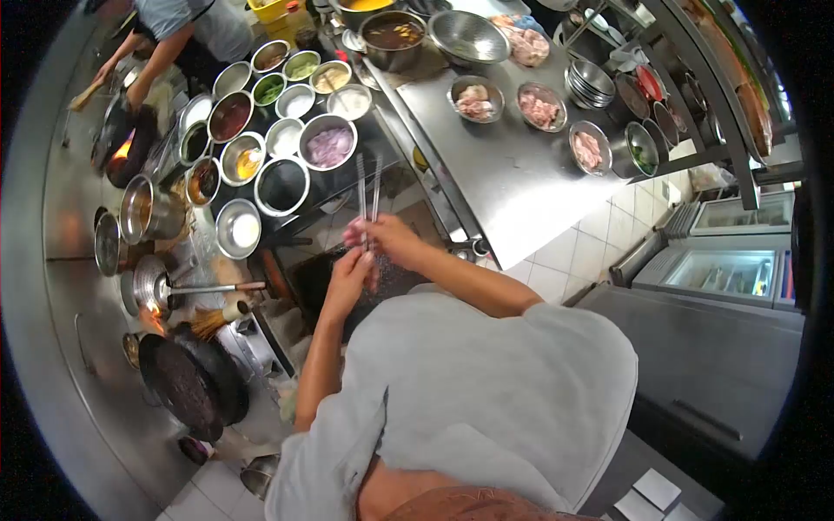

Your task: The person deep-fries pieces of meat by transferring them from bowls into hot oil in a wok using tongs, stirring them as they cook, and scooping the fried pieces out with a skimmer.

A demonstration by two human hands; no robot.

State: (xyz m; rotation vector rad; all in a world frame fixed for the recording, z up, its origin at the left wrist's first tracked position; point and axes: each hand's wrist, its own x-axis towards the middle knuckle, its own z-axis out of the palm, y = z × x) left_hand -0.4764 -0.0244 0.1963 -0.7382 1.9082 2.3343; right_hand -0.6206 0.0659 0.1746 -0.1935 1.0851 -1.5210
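Note:
Both of my hands meet in front of my body, near the middle of the view. My right hand [395, 240] is closed round a pair of long metal chopsticks [363, 187], whose tips point away from me toward the bowls. Just below it, my left hand [349, 273] has its fingers closed near the lower ends of the chopsticks; what it grips, if anything, is hidden. Beyond the tips stands a metal bowl of chopped purple onion [328, 148]. A dark, wide bowl [281, 186] is to its left.
A co-worker's arm [165, 56] reaches over a flaming wok [122, 148] at the upper left. Left of me are a ladle [208, 287] and a large black wok [182, 382]. On the right, a steel counter [512, 182] bears bowls of raw meat [541, 108].

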